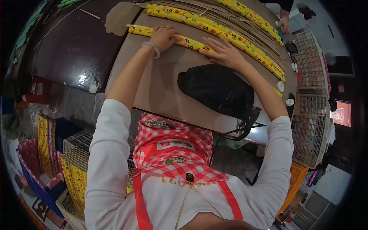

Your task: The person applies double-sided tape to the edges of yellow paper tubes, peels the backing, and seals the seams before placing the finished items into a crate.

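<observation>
A long, thin yellow roll (188,42) printed with colourful letters and small pictures lies across the brown tabletop. Over its left part my left hand (164,38) is bent, fingers curled around the roll and thumb to the right. My right hand (227,55) rests flat further along, fingers stretched out and fingertips on the roll's right part. Beyond both hands lie more yellow printed rolls (214,30), side by side. A black mesh-like bag or cover (216,90) with a strap sits just below my right hand, near the table's front edge.
Brown paper strips (191,8) lie behind the rolls. White tape rolls (280,86) sit at the table's right edge, beside wire baskets (312,61). Another person's hand (284,25) is at the far right. Crates of yellow rolls (73,180) stand at lower left.
</observation>
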Demonstrator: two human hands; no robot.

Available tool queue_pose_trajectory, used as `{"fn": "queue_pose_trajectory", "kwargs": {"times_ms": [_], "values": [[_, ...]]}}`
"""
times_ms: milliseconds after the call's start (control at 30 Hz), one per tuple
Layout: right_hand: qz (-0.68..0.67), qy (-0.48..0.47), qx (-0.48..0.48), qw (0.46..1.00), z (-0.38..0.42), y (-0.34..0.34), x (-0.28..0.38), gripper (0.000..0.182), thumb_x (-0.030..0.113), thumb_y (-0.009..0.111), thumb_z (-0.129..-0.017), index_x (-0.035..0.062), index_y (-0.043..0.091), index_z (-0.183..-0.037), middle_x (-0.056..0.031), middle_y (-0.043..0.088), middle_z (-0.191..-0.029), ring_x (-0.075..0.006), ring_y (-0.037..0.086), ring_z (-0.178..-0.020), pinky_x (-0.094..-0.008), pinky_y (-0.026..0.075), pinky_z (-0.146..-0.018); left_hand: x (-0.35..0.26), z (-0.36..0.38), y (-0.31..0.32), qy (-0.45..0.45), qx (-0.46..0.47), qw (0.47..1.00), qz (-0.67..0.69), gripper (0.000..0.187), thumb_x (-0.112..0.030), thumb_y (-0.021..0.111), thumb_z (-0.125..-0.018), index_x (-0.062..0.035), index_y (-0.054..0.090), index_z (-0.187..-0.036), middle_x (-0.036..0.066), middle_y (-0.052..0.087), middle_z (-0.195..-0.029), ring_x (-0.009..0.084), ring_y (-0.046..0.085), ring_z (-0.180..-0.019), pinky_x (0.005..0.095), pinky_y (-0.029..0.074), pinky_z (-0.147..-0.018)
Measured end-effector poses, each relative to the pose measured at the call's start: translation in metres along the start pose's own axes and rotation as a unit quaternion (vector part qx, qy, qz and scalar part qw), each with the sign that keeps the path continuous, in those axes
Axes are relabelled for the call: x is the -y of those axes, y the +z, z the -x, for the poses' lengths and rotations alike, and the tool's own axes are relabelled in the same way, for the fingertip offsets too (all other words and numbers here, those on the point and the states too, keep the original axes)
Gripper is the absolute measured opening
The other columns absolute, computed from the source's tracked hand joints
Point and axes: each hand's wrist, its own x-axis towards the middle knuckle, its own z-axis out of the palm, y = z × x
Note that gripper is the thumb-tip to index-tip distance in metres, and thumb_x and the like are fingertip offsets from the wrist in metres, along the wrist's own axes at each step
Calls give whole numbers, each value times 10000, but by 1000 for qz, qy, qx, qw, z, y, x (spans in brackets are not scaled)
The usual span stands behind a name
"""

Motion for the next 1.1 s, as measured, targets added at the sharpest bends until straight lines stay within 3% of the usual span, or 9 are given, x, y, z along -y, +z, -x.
{"fn": "queue_pose_trajectory", "kwargs": {"times_ms": [200, 400, 467, 533, 767, 867, 900, 967, 1100], "values": [[-29, -34, -42, 998, 6, -7, 3, 567, 213, 521, -822, 285, 307, -1343, -2, 236, -1426, -180, 352, -1238, -363, 289, -1018, 0, -2, 1, -4, 2, 1000, 0, 322, -433, 503, -826, -198, 627, -1007, 50, 562, -1069, 237, 474, -1072, 406, 260, -963], [-185, 162, -29, 969, 30, 11, 4, 681, 198, 636, -759, 121, 299, -1346, -111, 459, -1118, -280, 478, -975, -348, 389, -810, -31, 7, -14, -22, 2, 999, -43, 344, -310, 534, -798, -154, 571, -1103, 79, 538, -1129, 246, 433, -1137, 398, 220, -1026], [-158, 127, -49, 978, 30, 8, 6, 706, 174, 651, -743, 98, 291, -1346, -124, 469, -999, -291, 480, -917, -351, 391, -791, -49, 8, 4, -1, -122, 990, -75, 447, -268, 506, -795, -117, 469, -1213, 84, 495, -1218, 243, 397, -1189, 398, 183, -1057], [-162, 121, -42, 978, 28, 7, 6, 701, 176, 646, -748, 90, 290, -1345, -117, 478, -999, -287, 481, -911, -356, 392, -786, -71, 3, 12, 113, -124, 982, -89, 498, -309, 451, -846, -92, 367, -1287, 96, 406, -1318, 244, 343, -1241, 396, 193, -1053], [-169, 149, -27, 974, 26, 3, 8, 674, 167, 643, -745, 89, 318, -1331, -125, 481, -1016, -293, 483, -916, -361, 392, -787, -40, 8, 9, 84, -76, 990, -87, 531, -432, 380, -884, -131, 336, -1319, 94, 307, -1385, 248, 250, -1293, 411, 183, -1052], [-168, 156, -31, 973, 26, 2, 9, 666, 163, 641, -747, 88, 324, -1328, -122, 481, -1016, -294, 483, -911, -362, 393, -785, 18, 26, -46, -121, 4, 990, -74, 542, -446, 361, -889, -140, 313, -1334, 86, 286, -1398, 241, 225, -1306, 401, 158, -1064], [-167, 152, -35, 973, 26, 3, 10, 661, 162, 639, -750, 87, 326, -1327, -121, 482, -1015, -294, 483, -908, -362, 393, -786, 62, 39, -38, -88, -136, 960, -227, 579, -483, 319, -892, -154, 258, -1365, 79, 237, -1423, 236, 182, -1324, 393, 132, -1073], [-162, 152, -37, 974, 28, 6, 10, 657, 163, 638, -753, 88, 327, -1326, -118, 482, -1012, -292, 483, -907, -360, 392, -787, 118, 59, -65, -218, -80, 904, -360, 626, -521, 276, -889, -165, 176, -1394, 64, 195, -1441, 252, 140, -1336, 413, 120, -1071], [-169, 142, -46, 974, 29, 7, 8, 655, 165, 637, -758, 96, 322, -1329, -114, 481, -1009, -286, 479, -906, -354, 388, -793, 135, 92, -94, -385, -170, 874, -245, 581, -409, 511, -829, -47, 380, -1264, 181, 371, -1306, 316, 330, -1227, 431, 290, -983]]}}
